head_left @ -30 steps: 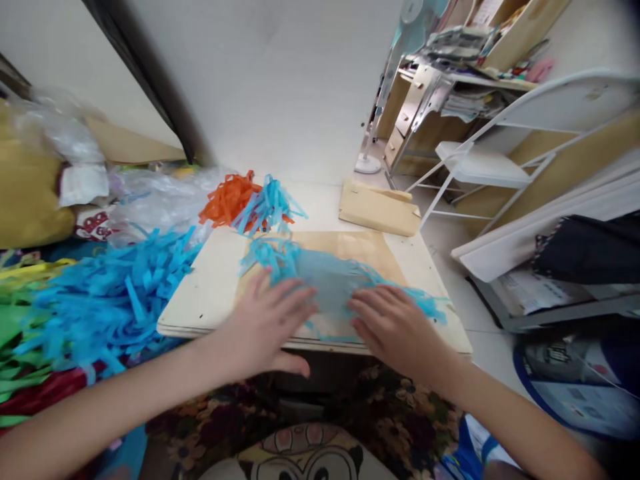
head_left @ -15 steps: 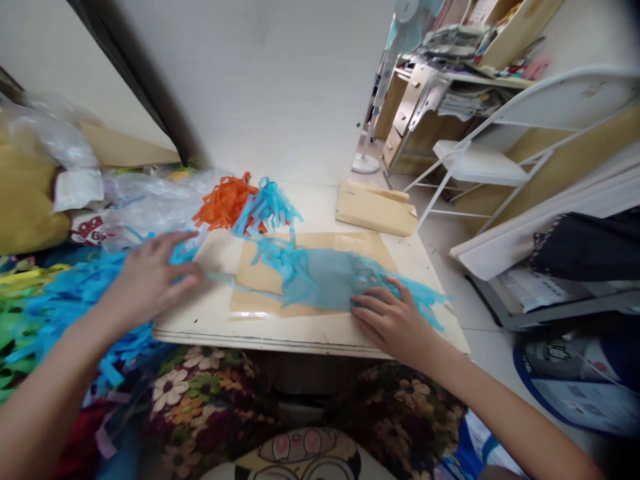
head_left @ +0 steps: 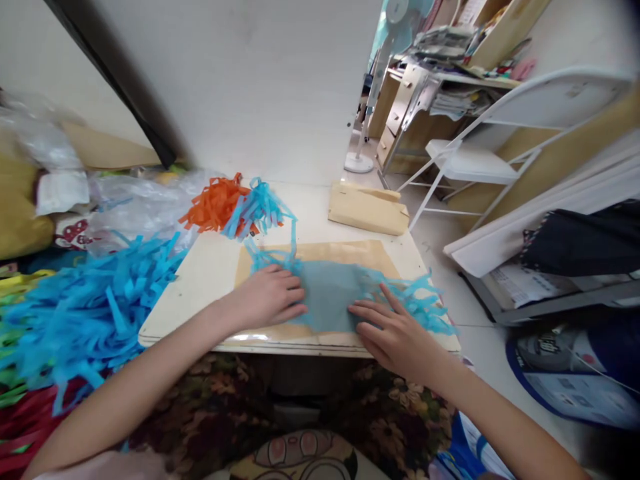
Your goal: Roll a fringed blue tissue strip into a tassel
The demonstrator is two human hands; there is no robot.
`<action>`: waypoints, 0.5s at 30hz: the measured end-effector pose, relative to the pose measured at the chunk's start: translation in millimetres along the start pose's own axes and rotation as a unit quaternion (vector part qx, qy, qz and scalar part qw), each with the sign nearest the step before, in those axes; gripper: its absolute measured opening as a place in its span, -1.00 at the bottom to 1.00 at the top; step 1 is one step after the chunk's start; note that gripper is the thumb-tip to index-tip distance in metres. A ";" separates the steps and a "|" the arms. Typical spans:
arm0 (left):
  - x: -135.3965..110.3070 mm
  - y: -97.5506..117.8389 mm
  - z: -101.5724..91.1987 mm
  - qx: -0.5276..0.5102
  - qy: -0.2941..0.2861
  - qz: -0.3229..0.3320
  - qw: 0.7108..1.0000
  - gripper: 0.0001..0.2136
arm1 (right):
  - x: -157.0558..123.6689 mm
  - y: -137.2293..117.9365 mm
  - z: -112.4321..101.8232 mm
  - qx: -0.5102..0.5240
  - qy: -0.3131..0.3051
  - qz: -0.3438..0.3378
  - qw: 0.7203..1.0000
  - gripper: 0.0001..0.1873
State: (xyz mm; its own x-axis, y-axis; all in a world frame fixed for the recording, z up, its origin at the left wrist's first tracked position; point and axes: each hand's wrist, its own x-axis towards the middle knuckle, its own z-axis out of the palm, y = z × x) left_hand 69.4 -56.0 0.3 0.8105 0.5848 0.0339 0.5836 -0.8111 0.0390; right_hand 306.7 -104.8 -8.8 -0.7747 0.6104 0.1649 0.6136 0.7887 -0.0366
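A blue fringed tissue paper (head_left: 333,293) lies flat on a brown paper sheet (head_left: 360,252) on a pale wooden board (head_left: 210,273). My left hand (head_left: 270,298) rests on the paper's left fringe, fingers curled and pressed down together. My right hand (head_left: 393,331) lies flat on the paper's right part, fingers stretched out. Both hands press the paper against the board.
A big heap of blue fringed paper (head_left: 90,307) lies to the left, with green and red strips below it. Orange and blue tassels (head_left: 235,203) sit at the board's far edge. A cardboard box (head_left: 367,208) and a white folding chair (head_left: 480,163) stand to the right.
My left hand went out to the blue heap on the left and has come back onto the paper's left fringe. The right hand stayed on the paper.
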 end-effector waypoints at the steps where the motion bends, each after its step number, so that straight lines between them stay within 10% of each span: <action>1: -10.3 -9.3 -2.4 -0.014 -0.012 -0.019 1.000 -0.62 | -2.1 1.1 -0.7 0.005 -0.001 0.001 1.000 -0.77; 11: -65.4 -59.5 -38.9 -0.233 -0.037 -0.291 0.927 -0.59 | -1.0 -0.5 -2.1 0.009 0.009 -0.016 1.000 -0.77; 15: -47.9 -25.2 -40.4 -0.038 0.133 -0.390 0.910 -0.67 | 3.3 -6.6 -2.6 -0.063 0.017 -0.004 0.998 -0.81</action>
State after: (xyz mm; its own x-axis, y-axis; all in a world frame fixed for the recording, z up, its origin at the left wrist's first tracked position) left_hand 13.9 -63.1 38.1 0.1047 0.9727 0.2070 0.9627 -0.1514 0.2244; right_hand 300.5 -108.2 -5.4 -0.7753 0.5998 0.1976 0.6236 0.7767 0.0888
